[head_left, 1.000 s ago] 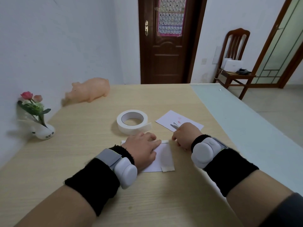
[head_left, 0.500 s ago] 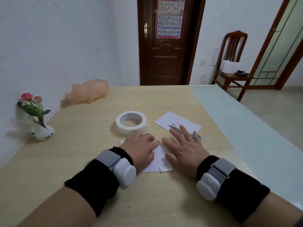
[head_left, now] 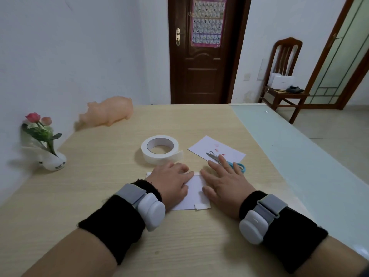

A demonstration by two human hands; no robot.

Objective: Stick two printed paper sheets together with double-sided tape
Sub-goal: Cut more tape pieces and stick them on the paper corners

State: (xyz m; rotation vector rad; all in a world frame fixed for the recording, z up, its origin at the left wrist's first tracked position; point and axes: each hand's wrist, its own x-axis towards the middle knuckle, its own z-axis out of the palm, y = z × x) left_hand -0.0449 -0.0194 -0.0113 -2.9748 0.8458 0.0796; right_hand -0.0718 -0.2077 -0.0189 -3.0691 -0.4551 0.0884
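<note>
While my left hand lies palm-down on the plain white paper sheet in front of me, its fingers rest loosely flat and hold nothing, with the forefinger pointing right along the sheet's far edge. My right hand lies flat just beside it. Its fingers are straight and spread, gripping nothing, and the thumb touches the sheet's right edge. Only the middle band of the sheet shows between my two hands. At its near right corner a narrow strip ends in a ragged tear.

The second sheet, white with small pink printing, lies flat on the pale wood-grain counter beyond my right fingertips and apart from the first sheet. Small scissors with blue handles lie across its near edge, and my right fingers partly cover them. The wide roll of white double-sided tape lies flat just beyond my left hand, with a short free end sticking out to its right.

Far to the left, by the wall, sit a peach-coloured toy pig and a small white vase of pink flowers.
</note>
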